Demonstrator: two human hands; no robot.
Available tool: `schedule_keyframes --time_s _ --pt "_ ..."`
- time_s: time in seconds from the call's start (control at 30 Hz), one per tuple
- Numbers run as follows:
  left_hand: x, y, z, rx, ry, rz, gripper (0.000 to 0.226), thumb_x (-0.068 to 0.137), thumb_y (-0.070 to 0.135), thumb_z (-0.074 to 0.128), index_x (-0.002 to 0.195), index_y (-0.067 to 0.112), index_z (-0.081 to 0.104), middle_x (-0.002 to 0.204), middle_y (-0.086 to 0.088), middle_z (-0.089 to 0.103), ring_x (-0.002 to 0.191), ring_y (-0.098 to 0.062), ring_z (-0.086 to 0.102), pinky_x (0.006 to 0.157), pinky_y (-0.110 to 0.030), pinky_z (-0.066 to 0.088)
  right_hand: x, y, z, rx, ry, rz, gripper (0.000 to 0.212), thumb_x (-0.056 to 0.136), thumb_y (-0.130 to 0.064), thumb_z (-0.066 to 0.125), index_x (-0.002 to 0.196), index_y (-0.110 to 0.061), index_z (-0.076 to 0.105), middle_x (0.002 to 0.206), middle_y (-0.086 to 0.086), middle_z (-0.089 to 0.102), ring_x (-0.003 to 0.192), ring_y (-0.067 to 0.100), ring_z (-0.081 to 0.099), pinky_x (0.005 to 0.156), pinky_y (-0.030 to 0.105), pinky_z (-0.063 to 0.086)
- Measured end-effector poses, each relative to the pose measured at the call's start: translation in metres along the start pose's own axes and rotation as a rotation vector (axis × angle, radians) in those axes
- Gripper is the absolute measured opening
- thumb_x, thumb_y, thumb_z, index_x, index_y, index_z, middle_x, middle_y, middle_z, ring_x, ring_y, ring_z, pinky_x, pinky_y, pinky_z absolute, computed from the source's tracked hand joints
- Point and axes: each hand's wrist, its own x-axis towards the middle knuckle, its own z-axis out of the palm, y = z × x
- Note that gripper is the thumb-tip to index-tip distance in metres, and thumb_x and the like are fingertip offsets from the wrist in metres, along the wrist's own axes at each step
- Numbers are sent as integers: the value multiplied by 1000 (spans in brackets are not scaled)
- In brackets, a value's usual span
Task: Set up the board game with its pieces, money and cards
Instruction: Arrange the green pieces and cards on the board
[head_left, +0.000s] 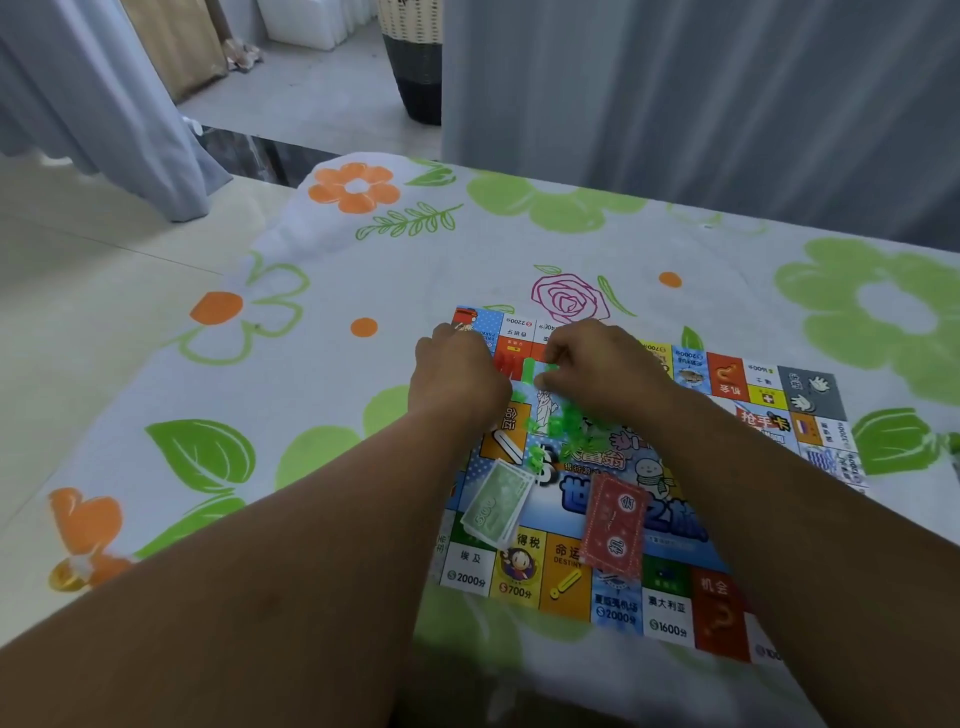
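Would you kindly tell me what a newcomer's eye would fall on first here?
The bright board lies on a flowered cloth, right of centre. The left hand and right hand meet over its far half, the right pinching green pieces. Nearer lie green money and red cards, apart, on the board.

**What we can read on the board, the money and the card**

Along the near edge of the board we read 埃及 over 2000分, 得税 over 700分, 命运 DESTINY, another 2000分, 澳大利亚 over 1600分, and 机会 above a question mark. 抢手卡 stands toward the right side, and 2200分 sits upside down on the far edge. The top green banknote shows 500. We cannot read the characters on the red card with certainty.
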Motion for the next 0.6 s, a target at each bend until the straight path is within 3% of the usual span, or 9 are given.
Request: schedule_keyframes --time_s 0.1,0.2,0.47,0.6 --pt "1 0 0 -6 1 2 36 86 13 64 122 12 65 127 -9 50 122 -28 45 94 -41 49 0 0 -3 26 -23 39 11 87 -18 71 97 -15 69 93 2 67 85 24 64 80 42 56" --pt "2 0 0 -14 1 2 36 86 13 63 122 12 65 126 -8 50 121 -28 46 93 -41 50 -1 -1 -3 59 -21 67 16 87 -7 62 99 -14 71 99 5 70 89 25 66 82 44 57" --pt "1 -1 1 -3 -1 4 36 86 14 65 121 12 65 126 -9 50 121 -29 47 93 -42 51 3 -7 0 91 17 42 2 88 -12 67 89 -12 69 93 5 68 88 27 64 82 45 55" --pt "1 -1 1 -11 -1 1 36 86 14 65 122 12 65 126 -9 49 121 -29 47 94 -43 52 4 -7 2 80 8 50 5 88 -10 66 91 -12 69 95 7 69 91 28 65 82 44 55"
